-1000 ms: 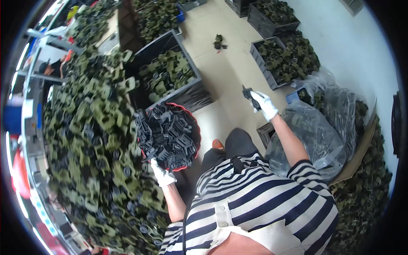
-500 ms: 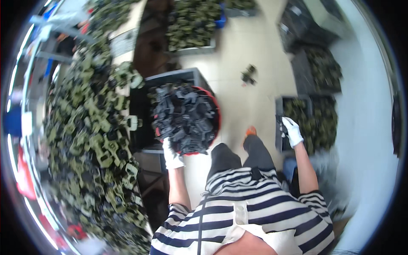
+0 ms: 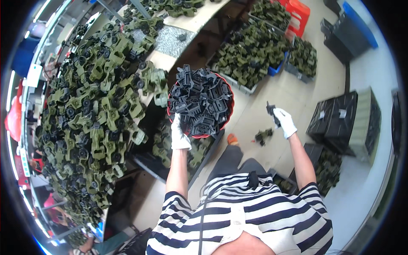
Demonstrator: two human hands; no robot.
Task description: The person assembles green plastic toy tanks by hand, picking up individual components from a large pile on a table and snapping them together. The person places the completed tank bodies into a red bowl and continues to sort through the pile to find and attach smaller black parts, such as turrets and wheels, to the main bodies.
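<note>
A round red basin (image 3: 233, 109) heaped with dark grey plastic parts (image 3: 199, 100) is in front of me, left of centre. My left hand (image 3: 180, 135), in a white glove, is closed on its near left rim, with the thumb beside the parts. Out to the right, over the floor, my gloved right hand (image 3: 285, 122) is closed on a dark grey plastic part (image 3: 271, 109) that sticks out past its fingers. Below the basin a dark bin (image 3: 159, 173) holds olive-green plastic pieces, partly hidden by the basin.
A long table (image 3: 168, 61) on the left carries a big pile of olive-green toy vehicle bodies (image 3: 97, 110). Crates of green parts (image 3: 250, 53) stand ahead. A few loose parts (image 3: 263, 136) lie on the floor. Dark bins (image 3: 333, 117) line the right wall.
My view has turned to the right and the crates ahead show more fully. The basin has come away from the bin edge with my left hand. My right hand has left the bin beside it.
</note>
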